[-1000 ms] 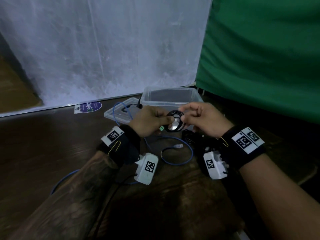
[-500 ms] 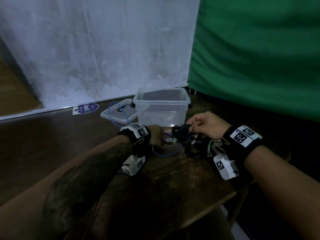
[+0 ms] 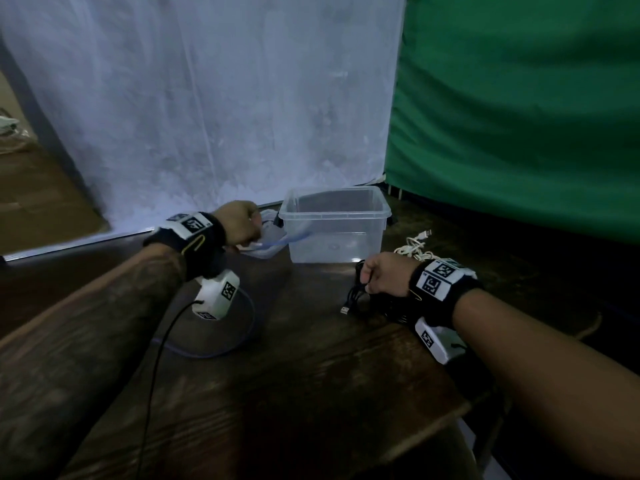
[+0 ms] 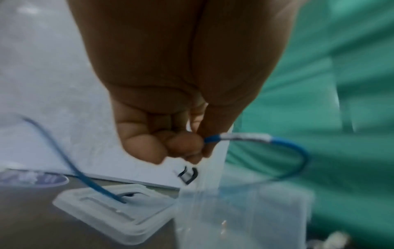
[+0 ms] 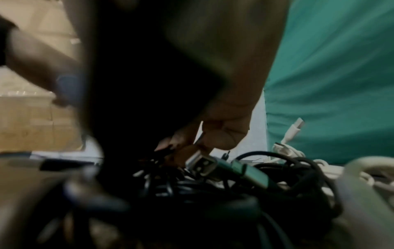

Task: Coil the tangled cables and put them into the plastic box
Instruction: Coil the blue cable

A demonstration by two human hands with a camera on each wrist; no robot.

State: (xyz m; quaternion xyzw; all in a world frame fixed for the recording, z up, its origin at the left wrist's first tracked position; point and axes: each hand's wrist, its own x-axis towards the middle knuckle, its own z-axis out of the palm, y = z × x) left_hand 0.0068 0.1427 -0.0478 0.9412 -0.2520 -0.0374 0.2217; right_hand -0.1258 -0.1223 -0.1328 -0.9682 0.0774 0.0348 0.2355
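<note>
A clear plastic box (image 3: 367, 206) stands open at the back of the dark wooden table (image 3: 311, 393). Just left of the box, my left hand (image 3: 242, 223) pinches a blue cable (image 3: 287, 240) near its end. In the left wrist view the blue cable (image 4: 277, 143) arcs from my left hand (image 4: 192, 144) over the box corner (image 4: 245, 210). To the front right of the box, my right hand (image 3: 377, 275) grips a bunch of black cables (image 3: 358, 294). The right wrist view shows the black tangle (image 5: 213, 193) with a teal USB plug (image 5: 245, 171) under my right hand (image 5: 192, 144).
The box lid (image 3: 268, 249) lies flat left of the box, under my left hand. A white cable (image 3: 415, 245) is piled right of the box. A loop of blue cable (image 3: 247, 327) lies on the table. A green curtain (image 3: 519, 116) hangs behind.
Both hands held a black coil together a second ago. My left hand has let go, moved back and left beside the box and lifted the blue cable. My right hand has lowered with the black cables.
</note>
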